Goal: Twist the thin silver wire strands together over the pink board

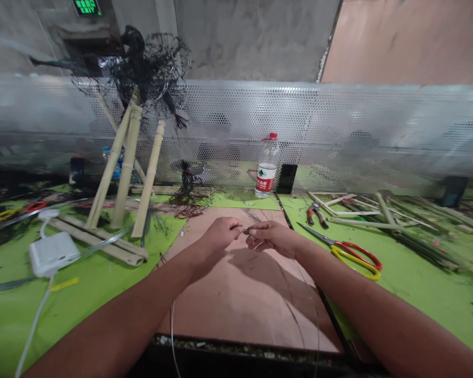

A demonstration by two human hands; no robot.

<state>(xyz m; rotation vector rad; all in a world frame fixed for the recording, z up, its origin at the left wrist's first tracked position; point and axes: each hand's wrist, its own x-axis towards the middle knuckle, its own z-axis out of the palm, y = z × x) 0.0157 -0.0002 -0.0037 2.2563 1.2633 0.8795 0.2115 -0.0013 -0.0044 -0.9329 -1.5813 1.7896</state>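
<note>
Over the middle of a brown board (236,310), my left hand (220,233) and my right hand (274,237) meet fingertip to fingertip. Both are closed in a pinch on a thin wire (173,325). One length of it hangs below my left forearm past the board's front edge; another runs down from my right hand. Where the fingertips come together there is a small shiny bit, too small to make out. Some thin dark strands (252,214) lie on the board just behind my hands.
Red-and-yellow scissors (355,257) and pliers (317,214) lie right, near bamboo strips (362,223). A water bottle (265,170) and a phone (287,178) stand behind. Left are bamboo poles (128,168) under a black wire tangle (150,65), and a white adapter box (54,252).
</note>
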